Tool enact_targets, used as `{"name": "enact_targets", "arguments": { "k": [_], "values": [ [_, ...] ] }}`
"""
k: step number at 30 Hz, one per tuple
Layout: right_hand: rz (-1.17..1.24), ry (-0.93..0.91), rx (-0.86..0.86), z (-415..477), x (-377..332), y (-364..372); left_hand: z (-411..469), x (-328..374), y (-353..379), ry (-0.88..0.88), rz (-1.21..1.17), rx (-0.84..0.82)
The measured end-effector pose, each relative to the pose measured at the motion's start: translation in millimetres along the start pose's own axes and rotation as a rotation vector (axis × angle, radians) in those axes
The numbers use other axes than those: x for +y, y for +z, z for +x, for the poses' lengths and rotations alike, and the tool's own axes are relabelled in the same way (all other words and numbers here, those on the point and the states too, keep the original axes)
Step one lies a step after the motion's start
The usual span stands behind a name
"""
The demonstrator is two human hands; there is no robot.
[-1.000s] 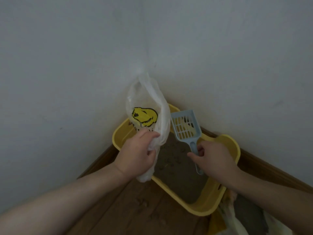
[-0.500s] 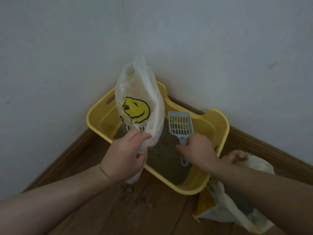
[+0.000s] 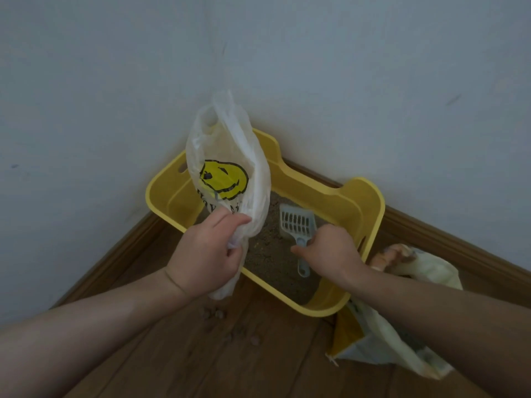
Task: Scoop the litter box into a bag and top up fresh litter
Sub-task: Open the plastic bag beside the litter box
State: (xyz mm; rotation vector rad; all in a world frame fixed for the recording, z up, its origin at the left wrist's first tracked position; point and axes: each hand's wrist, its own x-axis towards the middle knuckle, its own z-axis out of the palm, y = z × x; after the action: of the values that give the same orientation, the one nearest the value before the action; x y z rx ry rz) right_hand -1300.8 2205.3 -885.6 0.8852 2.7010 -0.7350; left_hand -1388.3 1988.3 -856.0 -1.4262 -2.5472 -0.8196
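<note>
Bag [image 3: 227, 156] bunched in left hand [image 3: 205, 257], fingers curled | scoop [image 3: 297, 224] handle mostly hidden in right hand [image 3: 330, 251], fingers wrapped

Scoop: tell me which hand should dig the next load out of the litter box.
Right. The right hand grips the scoop by its handle, slotted head low over the litter inside the yellow litter box. The left hand is occupied, gripping the smiley-face bag above the box's left side.

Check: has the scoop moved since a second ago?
Yes. The scoop dropped from the far rim of the box down onto the litter.
</note>
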Motion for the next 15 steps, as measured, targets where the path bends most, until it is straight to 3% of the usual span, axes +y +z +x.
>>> {"name": "enact_targets", "arguments": {
  "k": [15],
  "values": [
    [0.268,-0.234,0.219,-61.3,-11.7,-42.9,-6.9,26.4,-20.5,0.085,0.002,0.012]
  ]
}}
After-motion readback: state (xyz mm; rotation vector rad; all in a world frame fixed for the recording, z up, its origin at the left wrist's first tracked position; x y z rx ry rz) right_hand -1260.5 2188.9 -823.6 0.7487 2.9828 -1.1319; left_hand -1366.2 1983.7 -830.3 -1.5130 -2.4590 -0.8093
